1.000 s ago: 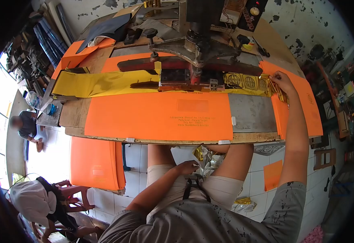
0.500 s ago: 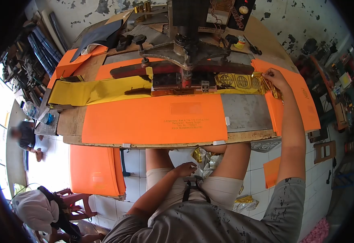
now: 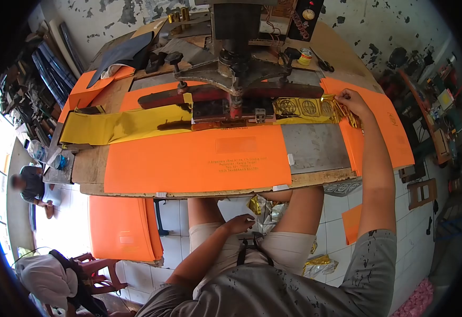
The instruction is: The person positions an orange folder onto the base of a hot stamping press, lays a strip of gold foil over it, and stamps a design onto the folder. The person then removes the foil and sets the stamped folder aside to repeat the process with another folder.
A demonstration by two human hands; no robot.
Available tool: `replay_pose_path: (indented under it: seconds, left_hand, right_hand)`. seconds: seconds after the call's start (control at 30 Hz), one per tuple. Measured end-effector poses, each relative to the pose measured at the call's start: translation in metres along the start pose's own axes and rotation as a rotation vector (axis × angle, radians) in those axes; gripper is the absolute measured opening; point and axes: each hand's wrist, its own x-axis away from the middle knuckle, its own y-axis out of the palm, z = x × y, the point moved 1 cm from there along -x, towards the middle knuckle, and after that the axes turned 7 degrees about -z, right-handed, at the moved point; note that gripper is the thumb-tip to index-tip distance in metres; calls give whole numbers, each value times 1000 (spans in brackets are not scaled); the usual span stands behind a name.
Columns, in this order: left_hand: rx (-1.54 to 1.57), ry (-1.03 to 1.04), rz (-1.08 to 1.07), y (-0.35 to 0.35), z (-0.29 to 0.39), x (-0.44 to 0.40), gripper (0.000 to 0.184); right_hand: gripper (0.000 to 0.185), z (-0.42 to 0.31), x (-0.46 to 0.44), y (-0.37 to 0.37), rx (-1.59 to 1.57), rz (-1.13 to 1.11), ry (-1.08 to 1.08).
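Note:
My right hand [image 3: 353,101] pinches the crumpled end of a gold foil strip [image 3: 309,107] to the right of the press. Round emblem outlines show on that stretch of foil. A wide plain length of the strip runs out on the left, and its middle is hidden beneath the hot stamping press [image 3: 233,79]. Just in front of the press lies an orange printed sheet [image 3: 199,164] with small lines of text and a faint rectangle. My left hand [image 3: 239,224] is over my lap, its fingers curled; whatever they may hold is too small to make out.
A stack of orange sheets [image 3: 387,121] lies under my right forearm, another stack [image 3: 120,227] below the table's left edge. Scissors [image 3: 323,62] and a yellow tape roll [image 3: 305,56] lie behind. Foil scraps [image 3: 320,265] litter the floor. Two other people are at left.
The whole view has shifted slightly, so things appear a little left and mostly lower. My right hand keeps its pinch on the foil, and my left hand stays over my lap.

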Motion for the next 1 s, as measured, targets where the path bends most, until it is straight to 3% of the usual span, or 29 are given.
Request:
replay_pose_path:
  seconds: [0.4,1.0]
  left_hand:
    - [-97,67,3,-3,9,5,42]
    - [-71,51,-28,-2,7,4,44]
  right_hand:
    - [28,2,-1,2,-44,0,10]
    - [28,-1,2,2,-57,12,34]
